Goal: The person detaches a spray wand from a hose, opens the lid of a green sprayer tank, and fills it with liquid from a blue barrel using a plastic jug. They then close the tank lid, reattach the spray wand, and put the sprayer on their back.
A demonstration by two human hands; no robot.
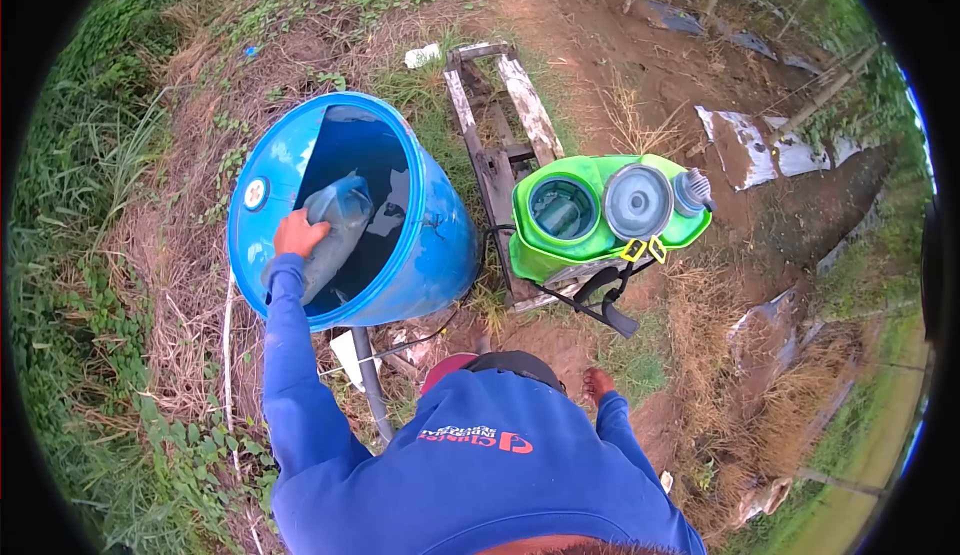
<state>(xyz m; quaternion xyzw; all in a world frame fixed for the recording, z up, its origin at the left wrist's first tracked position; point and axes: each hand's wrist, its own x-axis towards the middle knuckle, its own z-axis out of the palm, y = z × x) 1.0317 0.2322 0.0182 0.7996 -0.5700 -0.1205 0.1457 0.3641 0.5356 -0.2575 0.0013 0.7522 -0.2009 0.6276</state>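
Note:
My left hand [299, 235] grips a grey, cloudy plastic container [340, 225], which is tilted inside the open half of a blue barrel [430, 245]. Dark liquid [385, 160] shows around the container. My right hand [598, 384] hangs low beside my body, to the right of a dark cap; its fingers are too small to make out. A bright green tank [540, 263] stands to the right of the barrel, with a round opening [563, 208] on its left. A grey round lid [638, 202] sits beside that opening.
The tank rests on a weathered wooden frame [530, 105]. Black straps [600, 300] with yellow buckles hang from its near side. A dark pipe [370, 385] stands below the barrel. Dry grass and weeds lie left, bare soil and plastic sheeting [745, 150] right.

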